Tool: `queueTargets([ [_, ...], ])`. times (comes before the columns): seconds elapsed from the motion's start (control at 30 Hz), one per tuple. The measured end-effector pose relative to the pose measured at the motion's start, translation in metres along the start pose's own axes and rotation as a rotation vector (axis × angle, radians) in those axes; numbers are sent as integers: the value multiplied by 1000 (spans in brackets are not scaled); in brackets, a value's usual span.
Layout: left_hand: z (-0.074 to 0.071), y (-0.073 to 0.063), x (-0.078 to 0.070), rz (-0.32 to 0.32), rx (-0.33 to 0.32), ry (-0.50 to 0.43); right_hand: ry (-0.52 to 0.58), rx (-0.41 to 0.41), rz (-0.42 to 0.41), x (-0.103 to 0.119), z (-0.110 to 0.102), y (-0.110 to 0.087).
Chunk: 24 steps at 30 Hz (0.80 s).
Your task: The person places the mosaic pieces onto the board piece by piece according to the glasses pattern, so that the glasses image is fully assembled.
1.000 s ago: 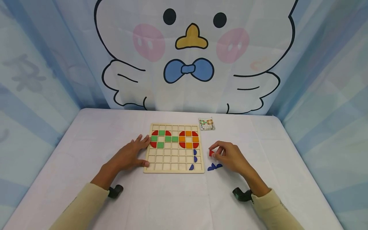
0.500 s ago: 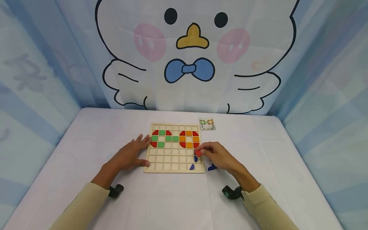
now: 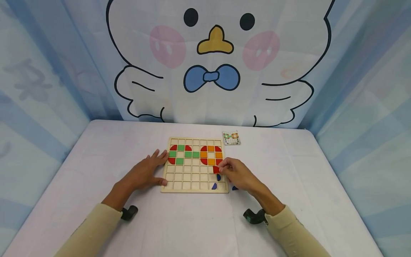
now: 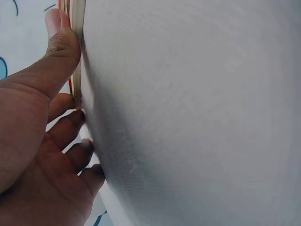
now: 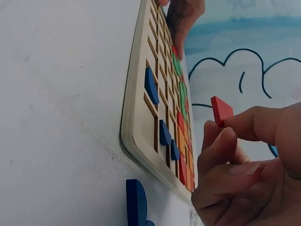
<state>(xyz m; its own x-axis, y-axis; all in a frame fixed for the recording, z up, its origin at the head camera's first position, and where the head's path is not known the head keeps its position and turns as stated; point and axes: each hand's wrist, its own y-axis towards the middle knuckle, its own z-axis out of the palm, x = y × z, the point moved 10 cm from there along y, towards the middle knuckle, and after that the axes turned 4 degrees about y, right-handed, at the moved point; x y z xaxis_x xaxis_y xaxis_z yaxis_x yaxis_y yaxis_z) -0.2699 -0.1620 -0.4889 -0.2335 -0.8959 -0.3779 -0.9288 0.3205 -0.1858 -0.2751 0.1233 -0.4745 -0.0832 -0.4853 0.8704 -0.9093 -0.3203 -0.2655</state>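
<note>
A square wooden grid board (image 3: 189,191) lies on the table, with red, green and orange pieces set in its upper cells. My left hand (image 3: 148,173) rests at the board's left edge, fingers spread and thumb touching its side; the left wrist view shows the thumb (image 4: 63,37) against the edge. Over the right columns, my right hand (image 3: 239,175) pinches a red tile (image 5: 221,112) between thumb and fingertips, raised off the board. Several blue rounded pieces (image 5: 150,84) lie in the right part of the grid. The red tile and hand partly cover the cells there.
Blue pieces (image 5: 136,202) lie on the table right of the board, mostly hidden by my right hand in the head view. A small pattern card (image 3: 231,138) lies beyond the board's upper right corner. A printed curtain (image 3: 212,103) hangs behind the table.
My right hand has carried the red tile leftward from beside the board to above its right columns. My left hand stays at the board's left edge.
</note>
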Motion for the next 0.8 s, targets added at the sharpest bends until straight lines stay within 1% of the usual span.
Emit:
queueTargets([
  [0.13,0,0,0,0,2,2,27,-14,-31,5,3,0],
  [0.3,-1,-1,-2,4,0,-3,52,-68,-103,13,3,3],
  [0.4,-1,-2,-2,5,0,-8,63,-83,-138,18,3,5],
  [0.47,-1,-2,-2,5,-1,-9,71,-75,-170,21,5,6],
  [0.63,-1,-1,-1,3,-3,-7,79,-22,-252,31,11,7],
  [0.73,-1,-1,0,5,-2,-11,73,1,-276,35,14,6],
  [0.8,0,-1,0,7,-3,-11,61,2,-286,38,16,6],
])
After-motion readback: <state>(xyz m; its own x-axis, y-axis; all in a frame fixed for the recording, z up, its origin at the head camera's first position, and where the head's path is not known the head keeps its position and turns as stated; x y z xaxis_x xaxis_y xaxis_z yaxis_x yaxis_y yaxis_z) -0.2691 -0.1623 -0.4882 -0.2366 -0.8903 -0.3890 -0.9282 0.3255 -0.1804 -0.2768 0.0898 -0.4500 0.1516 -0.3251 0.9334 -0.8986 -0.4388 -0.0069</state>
